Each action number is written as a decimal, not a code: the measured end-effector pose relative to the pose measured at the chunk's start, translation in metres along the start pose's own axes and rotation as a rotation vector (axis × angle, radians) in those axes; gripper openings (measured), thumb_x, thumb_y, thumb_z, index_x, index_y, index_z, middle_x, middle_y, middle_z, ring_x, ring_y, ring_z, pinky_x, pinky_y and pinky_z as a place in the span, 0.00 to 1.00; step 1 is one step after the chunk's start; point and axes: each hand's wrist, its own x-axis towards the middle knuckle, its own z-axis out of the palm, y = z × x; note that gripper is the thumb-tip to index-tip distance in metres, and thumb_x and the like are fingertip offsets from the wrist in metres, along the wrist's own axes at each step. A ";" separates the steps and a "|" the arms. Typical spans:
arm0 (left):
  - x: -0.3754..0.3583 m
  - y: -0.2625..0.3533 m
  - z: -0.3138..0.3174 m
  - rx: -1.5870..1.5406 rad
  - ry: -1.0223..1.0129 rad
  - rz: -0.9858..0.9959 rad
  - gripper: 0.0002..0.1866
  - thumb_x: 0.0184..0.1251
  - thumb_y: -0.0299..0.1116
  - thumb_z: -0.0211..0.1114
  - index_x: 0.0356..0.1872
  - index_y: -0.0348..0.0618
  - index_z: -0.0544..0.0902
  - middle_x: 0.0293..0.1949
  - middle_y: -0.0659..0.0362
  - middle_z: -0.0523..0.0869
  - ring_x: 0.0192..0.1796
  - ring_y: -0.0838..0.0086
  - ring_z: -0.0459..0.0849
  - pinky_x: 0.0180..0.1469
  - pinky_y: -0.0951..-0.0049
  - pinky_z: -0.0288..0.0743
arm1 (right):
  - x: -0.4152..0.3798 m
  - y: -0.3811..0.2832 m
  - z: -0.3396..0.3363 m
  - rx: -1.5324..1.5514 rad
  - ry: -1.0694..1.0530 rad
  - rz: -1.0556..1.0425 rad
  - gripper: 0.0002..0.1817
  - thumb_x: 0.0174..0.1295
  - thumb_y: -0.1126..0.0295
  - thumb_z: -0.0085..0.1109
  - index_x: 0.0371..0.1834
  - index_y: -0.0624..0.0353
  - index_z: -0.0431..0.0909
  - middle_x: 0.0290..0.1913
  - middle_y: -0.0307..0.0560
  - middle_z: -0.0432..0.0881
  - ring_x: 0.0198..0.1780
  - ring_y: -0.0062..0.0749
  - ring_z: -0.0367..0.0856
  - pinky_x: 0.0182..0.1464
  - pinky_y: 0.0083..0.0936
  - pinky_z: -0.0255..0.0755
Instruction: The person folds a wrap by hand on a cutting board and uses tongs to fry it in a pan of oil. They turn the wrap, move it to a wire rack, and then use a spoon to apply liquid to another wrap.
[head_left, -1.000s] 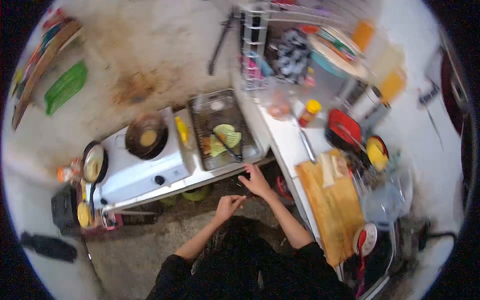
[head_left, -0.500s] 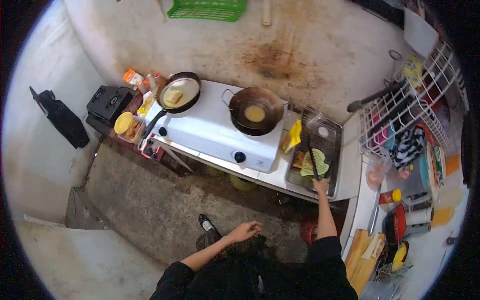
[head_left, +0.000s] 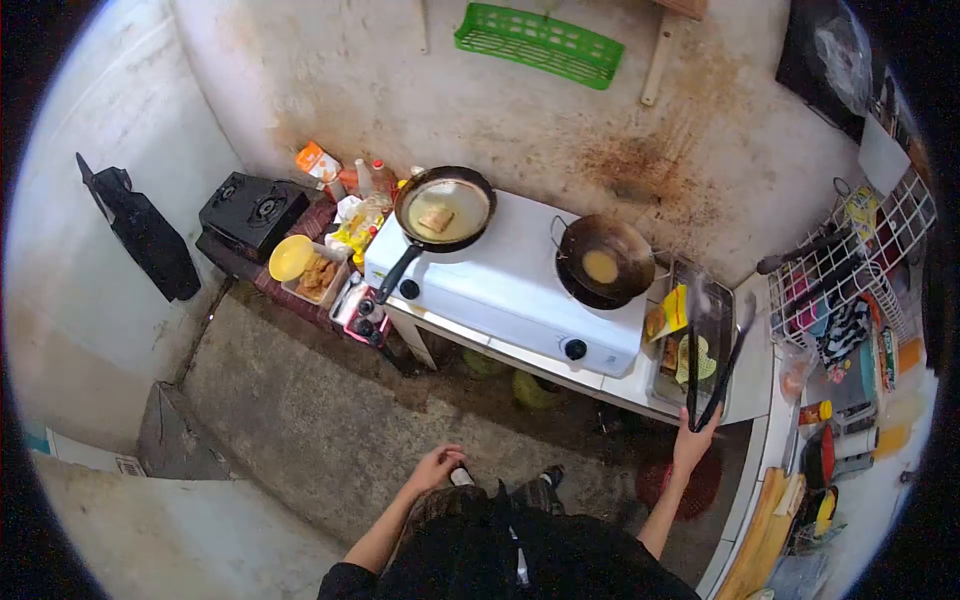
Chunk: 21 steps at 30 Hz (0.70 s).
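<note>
Black tongs [head_left: 694,372] are gripped by my right hand [head_left: 693,440] at their hinged end, their arms spread apart over a metal tray [head_left: 722,380]. A pale green perforated piece [head_left: 702,362] and a brownish piece lie in the tray; a yellow packet [head_left: 668,312] is beside it. My left hand [head_left: 437,467] hangs low in front of my body, fingers loosely bent, holding nothing. On the white two-burner stove [head_left: 490,290] stand a frying pan [head_left: 452,245] with a browned piece of food [head_left: 435,219] in oil, and a dark wok [head_left: 625,250] with a little oil.
Left of the stove are a container of fried food [head_left: 318,275], a yellow lid [head_left: 291,258], bottles and a small black stove [head_left: 254,213]. On the right are a white wire rack [head_left: 850,265], a cutting board [head_left: 760,540] and jars. A green basket [head_left: 540,45] hangs on the wall.
My view has turned left and my body has moved. The tongs have lifted from the pale green piece and their arms have spread. My left hand's fingers have bent slightly.
</note>
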 end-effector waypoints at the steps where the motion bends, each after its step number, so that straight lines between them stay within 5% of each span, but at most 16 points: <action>1: -0.002 -0.004 -0.017 -0.064 0.079 0.031 0.15 0.63 0.31 0.51 0.49 0.38 0.71 0.40 0.57 0.81 0.42 0.76 0.78 0.46 0.75 0.69 | -0.007 -0.012 0.006 0.005 -0.026 -0.144 0.38 0.51 0.58 0.61 0.61 0.65 0.55 0.59 0.58 0.63 0.60 0.41 0.62 0.60 0.28 0.54; 3: -0.003 -0.004 -0.052 -0.099 0.181 0.037 0.15 0.63 0.31 0.50 0.49 0.37 0.71 0.40 0.58 0.81 0.42 0.76 0.77 0.45 0.75 0.69 | -0.017 -0.065 0.023 0.069 -0.133 -0.169 0.37 0.47 0.63 0.64 0.60 0.65 0.59 0.57 0.56 0.66 0.58 0.38 0.64 0.59 0.27 0.55; 5: -0.001 0.013 -0.081 -0.132 0.287 0.037 0.15 0.63 0.30 0.50 0.49 0.37 0.70 0.40 0.58 0.81 0.41 0.76 0.77 0.45 0.75 0.69 | -0.022 -0.118 0.049 0.027 -0.197 -0.292 0.34 0.45 0.64 0.66 0.56 0.63 0.64 0.45 0.52 0.75 0.44 0.32 0.74 0.48 0.23 0.64; 7: 0.006 0.036 -0.107 -0.221 0.411 -0.001 0.15 0.62 0.30 0.51 0.49 0.36 0.70 0.41 0.58 0.80 0.42 0.76 0.77 0.46 0.76 0.69 | -0.020 -0.167 0.084 0.042 -0.343 -0.322 0.34 0.40 0.64 0.69 0.53 0.64 0.68 0.42 0.55 0.78 0.43 0.34 0.78 0.46 0.25 0.68; 8: 0.013 0.040 -0.121 -0.225 0.410 -0.007 0.15 0.62 0.30 0.51 0.49 0.36 0.70 0.41 0.58 0.80 0.42 0.76 0.77 0.46 0.76 0.69 | -0.016 -0.178 0.113 0.090 -0.314 -0.508 0.32 0.42 0.64 0.68 0.53 0.61 0.69 0.36 0.49 0.80 0.38 0.27 0.78 0.42 0.20 0.68; 10: 0.032 0.050 -0.147 -0.275 0.424 0.096 0.15 0.62 0.29 0.51 0.50 0.38 0.70 0.43 0.58 0.79 0.43 0.76 0.76 0.47 0.76 0.68 | -0.008 -0.213 0.158 0.034 -0.366 -0.649 0.33 0.39 0.58 0.68 0.51 0.60 0.71 0.36 0.52 0.80 0.38 0.34 0.80 0.40 0.24 0.70; 11: 0.042 0.057 -0.156 -0.279 0.426 0.095 0.15 0.62 0.29 0.51 0.50 0.38 0.70 0.43 0.58 0.79 0.43 0.76 0.76 0.47 0.76 0.68 | -0.003 -0.229 0.177 -0.057 -0.469 -0.621 0.35 0.39 0.50 0.65 0.51 0.57 0.72 0.38 0.54 0.79 0.38 0.45 0.78 0.41 0.31 0.70; 12: 0.051 0.066 -0.164 -0.292 0.466 0.118 0.16 0.61 0.30 0.52 0.50 0.40 0.70 0.45 0.59 0.77 0.44 0.76 0.76 0.46 0.77 0.67 | 0.000 -0.253 0.188 -0.252 -0.587 -0.547 0.35 0.39 0.47 0.64 0.51 0.55 0.72 0.35 0.53 0.80 0.37 0.45 0.79 0.39 0.32 0.71; 15: 0.074 0.090 -0.188 -0.269 0.535 0.142 0.17 0.61 0.32 0.54 0.51 0.41 0.69 0.47 0.59 0.75 0.45 0.77 0.75 0.47 0.77 0.67 | 0.020 -0.267 0.253 -0.362 -0.491 -0.836 0.33 0.38 0.49 0.65 0.50 0.51 0.73 0.31 0.49 0.80 0.32 0.43 0.79 0.34 0.36 0.73; 21: 0.111 0.115 -0.218 -0.249 0.528 0.092 0.19 0.60 0.33 0.56 0.52 0.43 0.68 0.47 0.61 0.73 0.47 0.77 0.72 0.47 0.77 0.66 | 0.031 -0.302 0.308 -0.569 -0.519 -1.039 0.28 0.39 0.52 0.65 0.47 0.46 0.74 0.30 0.47 0.78 0.29 0.40 0.79 0.30 0.33 0.73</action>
